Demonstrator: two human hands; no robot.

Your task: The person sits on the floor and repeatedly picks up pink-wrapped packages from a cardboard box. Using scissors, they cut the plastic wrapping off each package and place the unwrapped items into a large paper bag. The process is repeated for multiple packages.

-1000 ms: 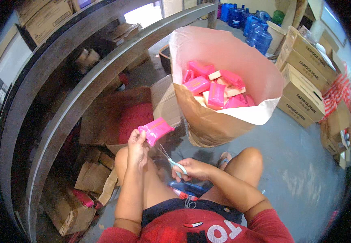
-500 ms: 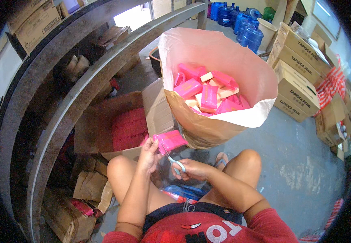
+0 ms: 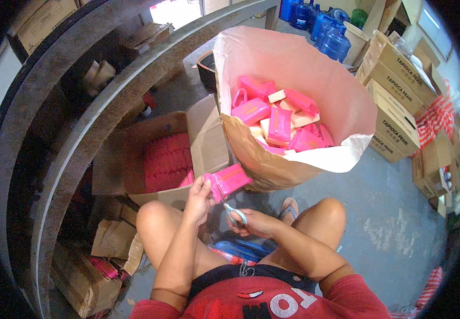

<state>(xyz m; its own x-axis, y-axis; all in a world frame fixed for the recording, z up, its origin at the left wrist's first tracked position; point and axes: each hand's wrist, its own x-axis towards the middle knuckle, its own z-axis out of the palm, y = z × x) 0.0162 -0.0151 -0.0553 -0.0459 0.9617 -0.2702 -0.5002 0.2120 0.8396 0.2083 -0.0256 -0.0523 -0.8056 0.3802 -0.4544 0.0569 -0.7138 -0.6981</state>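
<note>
My left hand point(image 3: 198, 202) is closed on the left end of a shiny pink packet point(image 3: 231, 178) above my lap. My right hand point(image 3: 254, 224) grips light blue-handled scissors point(image 3: 238, 215), whose blades are at the packet's end beside my left fingers. Just beyond, a large paper sack point(image 3: 262, 170) with a turned white rim holds several pink packets point(image 3: 250, 111) and cream-coloured bars point(image 3: 277, 95). To the left of the sack, an open cardboard box point(image 3: 204, 133) contains stacked pink packets point(image 3: 166, 159) in rows.
Curved-looking grey metal rails point(image 3: 97, 101) run along my left, with torn cartons point(image 3: 81, 282) beneath. At right stand stacked cartons point(image 3: 392, 127), red-striped bags point(image 3: 434, 122) and a smaller box point(image 3: 432, 175). Blue water jugs point(image 3: 333, 43) are at the back. I sit low over the grey floor point(image 3: 384, 212).
My left hand has shifted right and slightly down with the packet, bringing it to the scissors. The scissor blades, earlier below and apart from it, are now at its end.
</note>
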